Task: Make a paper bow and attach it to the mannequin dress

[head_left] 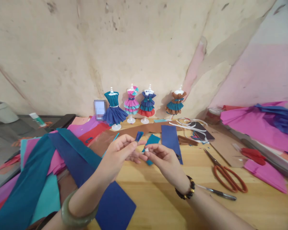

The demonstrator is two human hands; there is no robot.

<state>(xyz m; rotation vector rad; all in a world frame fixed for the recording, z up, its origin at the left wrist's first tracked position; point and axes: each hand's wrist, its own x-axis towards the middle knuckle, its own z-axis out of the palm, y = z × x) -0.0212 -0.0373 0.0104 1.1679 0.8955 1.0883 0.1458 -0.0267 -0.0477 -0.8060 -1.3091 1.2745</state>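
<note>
Between the thumb and index finger of my left hand [122, 153] is a small folded blue paper piece [139, 136], its fanned end pointing up. My right hand [164, 159] pinches a small white bit [147, 149] close to the left fingertips. Both hands hover over the wooden table [158, 198], almost touching. Behind them lie a teal paper piece [153, 139] and a dark blue paper strip [169, 137]. A larger dark blue sheet [116, 206] rests below my left forearm.
Several small dress forms in paper dresses [147, 103] stand along the wall. Orange-handled scissors [227, 174] and a pen [222, 194] lie at right. Coloured paper [31, 179] is piled at left, with a glue stick [37, 119] beyond. Pink paper [254, 127] lies far right.
</note>
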